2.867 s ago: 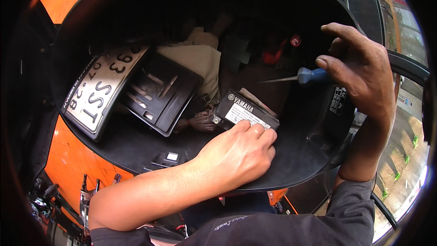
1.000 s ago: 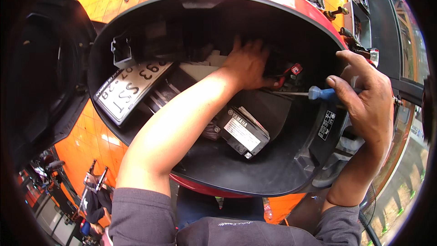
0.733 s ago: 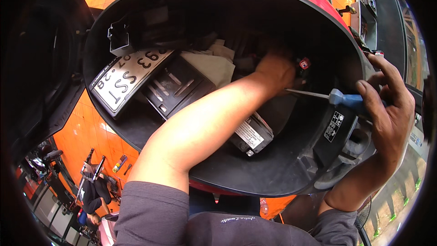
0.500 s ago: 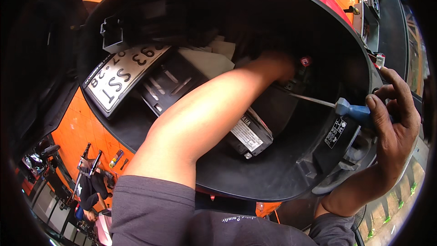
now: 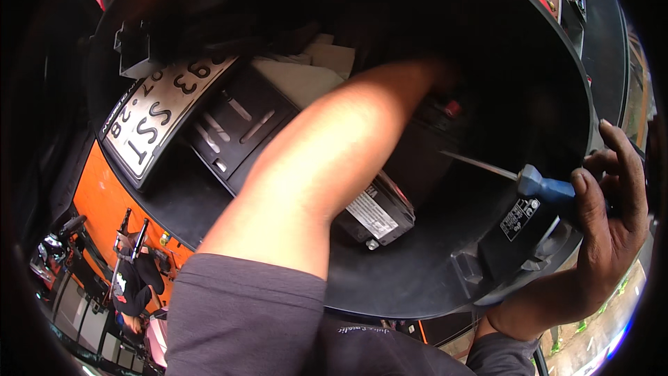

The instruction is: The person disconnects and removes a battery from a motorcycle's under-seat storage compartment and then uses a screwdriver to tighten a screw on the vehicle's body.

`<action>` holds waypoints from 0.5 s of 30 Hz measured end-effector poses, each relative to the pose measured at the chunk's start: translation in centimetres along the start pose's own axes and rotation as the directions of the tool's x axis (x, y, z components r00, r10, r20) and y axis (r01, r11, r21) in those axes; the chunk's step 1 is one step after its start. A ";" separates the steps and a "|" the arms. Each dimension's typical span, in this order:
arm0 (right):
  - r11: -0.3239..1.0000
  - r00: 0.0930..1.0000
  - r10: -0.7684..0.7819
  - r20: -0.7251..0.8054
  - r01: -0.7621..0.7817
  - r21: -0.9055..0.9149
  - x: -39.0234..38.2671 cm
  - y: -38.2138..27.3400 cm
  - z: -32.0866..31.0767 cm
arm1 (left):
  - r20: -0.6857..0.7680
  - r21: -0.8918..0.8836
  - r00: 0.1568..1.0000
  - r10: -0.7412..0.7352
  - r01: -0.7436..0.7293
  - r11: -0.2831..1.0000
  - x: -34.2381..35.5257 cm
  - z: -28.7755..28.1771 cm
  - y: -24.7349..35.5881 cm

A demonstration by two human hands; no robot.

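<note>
Blue-handled, the screwdriver (image 5: pixel 536 182) sits gripped in the closed right hand (image 5: pixel 605 223) at the right rim of the black storage tub (image 5: pixel 417 285), its thin steel shaft pointing left toward the dark recess; it looks light, rigid and best held by its grippy handle. The left hand (image 5: pixel 435 73) reaches deep inside, and I cannot tell whether it grips anything.
</note>
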State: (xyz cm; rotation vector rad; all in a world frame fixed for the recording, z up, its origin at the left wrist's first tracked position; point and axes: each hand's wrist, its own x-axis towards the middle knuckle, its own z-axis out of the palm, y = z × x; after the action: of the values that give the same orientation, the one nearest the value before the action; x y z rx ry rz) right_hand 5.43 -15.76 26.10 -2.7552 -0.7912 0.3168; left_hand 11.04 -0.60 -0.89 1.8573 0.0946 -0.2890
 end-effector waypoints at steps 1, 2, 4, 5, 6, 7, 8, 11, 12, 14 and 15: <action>1.000 0.999 -0.019 0.027 0.019 0.016 0.2 0.2 0.1 | -0.001 -0.015 1.000 0.003 -0.003 1.000 0.2 0.1 0.0; 1.000 0.999 0.000 0.040 0.000 0.012 0.4 0.5 -0.2 | -0.002 -0.024 1.000 0.011 -0.011 1.000 0.5 -0.2 -0.1; 0.999 0.997 0.049 0.060 -0.049 -0.007 0.4 0.8 -0.7 | 0.003 -0.052 1.000 0.029 -0.029 0.998 0.9 0.0 -0.3; 0.996 0.997 0.078 0.015 -0.079 0.032 -0.1 0.9 -0.3 | 0.008 -0.062 0.999 0.032 -0.032 0.998 1.2 0.0 -0.3; 0.996 0.996 0.085 0.026 -0.085 -0.005 -0.1 1.2 -0.7 | 0.009 -0.069 0.999 0.031 -0.030 0.997 1.3 -0.1 -0.3; 0.995 0.995 0.093 0.036 -0.091 -0.044 0.1 1.5 -1.2 | 0.008 -0.070 1.000 0.028 -0.028 0.997 1.3 0.0 -0.4; 0.995 0.995 0.093 0.037 -0.091 -0.050 -0.1 1.5 -1.3 | 0.010 -0.075 1.000 0.025 -0.025 0.997 1.2 0.1 -0.4; 0.994 0.995 0.087 0.040 -0.084 -0.071 0.1 0.8 -1.0 | 0.020 -0.084 0.999 0.028 -0.026 0.996 1.3 0.3 -0.5; 0.994 0.996 0.083 0.042 -0.080 -0.076 0.0 0.9 -0.9 | 0.027 -0.085 0.999 0.028 -0.025 0.996 1.3 0.4 -0.5; 0.994 0.996 0.073 0.047 -0.069 -0.090 0.1 0.9 -1.0 | 0.041 -0.091 0.999 0.036 -0.032 0.995 1.6 0.4 -0.5; 0.992 0.996 0.072 0.048 -0.066 -0.104 0.2 0.8 -1.2 | 0.048 -0.086 0.998 0.033 -0.029 0.996 1.5 0.5 -0.5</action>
State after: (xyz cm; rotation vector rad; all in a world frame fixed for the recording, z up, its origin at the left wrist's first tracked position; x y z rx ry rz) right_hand 6.31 -16.57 26.92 -2.8856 -0.7453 0.3727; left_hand 12.33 -1.01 -1.89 1.7639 0.0432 -0.3043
